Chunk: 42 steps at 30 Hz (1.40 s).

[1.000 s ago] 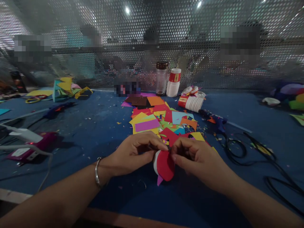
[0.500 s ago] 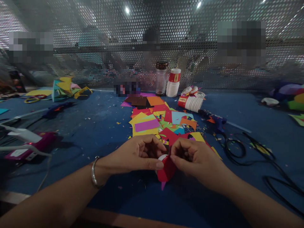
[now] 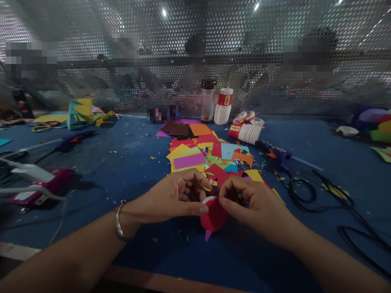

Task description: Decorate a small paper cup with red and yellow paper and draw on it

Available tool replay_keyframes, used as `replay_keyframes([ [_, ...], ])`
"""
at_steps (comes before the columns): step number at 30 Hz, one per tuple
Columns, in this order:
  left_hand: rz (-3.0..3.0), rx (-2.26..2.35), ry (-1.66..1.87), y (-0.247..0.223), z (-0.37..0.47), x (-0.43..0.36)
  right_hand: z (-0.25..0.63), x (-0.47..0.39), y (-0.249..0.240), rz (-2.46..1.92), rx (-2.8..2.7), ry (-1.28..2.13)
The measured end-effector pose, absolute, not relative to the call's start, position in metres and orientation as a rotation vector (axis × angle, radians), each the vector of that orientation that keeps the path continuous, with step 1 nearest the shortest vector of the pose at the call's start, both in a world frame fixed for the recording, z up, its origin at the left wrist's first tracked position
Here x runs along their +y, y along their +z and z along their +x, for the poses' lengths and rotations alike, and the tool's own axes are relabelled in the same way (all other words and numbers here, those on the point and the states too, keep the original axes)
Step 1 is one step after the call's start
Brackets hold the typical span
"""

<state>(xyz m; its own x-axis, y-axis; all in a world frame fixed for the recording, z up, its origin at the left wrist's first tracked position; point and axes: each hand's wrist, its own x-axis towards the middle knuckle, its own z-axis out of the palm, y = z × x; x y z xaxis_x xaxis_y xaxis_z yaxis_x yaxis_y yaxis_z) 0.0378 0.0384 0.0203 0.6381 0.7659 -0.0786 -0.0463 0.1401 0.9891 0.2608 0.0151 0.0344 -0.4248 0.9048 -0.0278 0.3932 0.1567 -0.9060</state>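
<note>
A red paper cup (image 3: 214, 216) with a white rim stands between my hands near the front of the table. A small purple paper point sticks out below it. My left hand (image 3: 185, 197) curls around its left side, thumb against the red front and fingers behind. Thumb and forefinger of my right hand (image 3: 242, 199) pinch the upper right edge of the red paper. The far side of the cup is hidden. Scraps of coloured paper (image 3: 189, 161) lie just beyond both hands.
Farther back stand a clear bottle (image 3: 207, 103) and stacked paper cups (image 3: 222, 108); another cup stack (image 3: 246, 132) lies sideways. Right of it is a glue gun (image 3: 279, 156) with a looping black cord (image 3: 305, 203). On the left are another glue gun (image 3: 71, 141) and a magenta power strip (image 3: 58, 183).
The red paper on the cup's right edge, which stood up at my right fingertips, now lies flatter against the cup. The cup has shifted slightly left and turned a little.
</note>
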Motion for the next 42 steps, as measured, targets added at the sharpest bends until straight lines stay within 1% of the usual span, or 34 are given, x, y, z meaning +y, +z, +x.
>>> replay_keyframes([
  [8,1.350,0.678,0.649,0.0173,0.0378,0.0391,0.2629,0.0159,0.0345,-1.233,-1.908,1.258],
  [17,1.403,0.640,0.622,0.0141,0.0344,0.0449,0.2624,0.0154,0.0350,-1.226,-1.796,1.396],
  [24,1.637,0.751,0.568,0.0155,0.0320,0.0415,0.2632,0.0177,0.0315,-1.238,-1.748,1.523],
  [28,1.688,0.753,0.532,0.0151,0.0331,0.0367,0.2635,0.0179,0.0320,-1.223,-1.717,1.506],
  [36,1.539,0.628,0.687,0.0113,0.0359,0.0381,0.2665,0.0189,0.0353,-1.253,-1.602,1.342],
  [42,1.487,0.624,0.723,0.0119,0.0373,0.0393,0.2655,0.0195,0.0342,-1.272,-1.614,1.328],
])
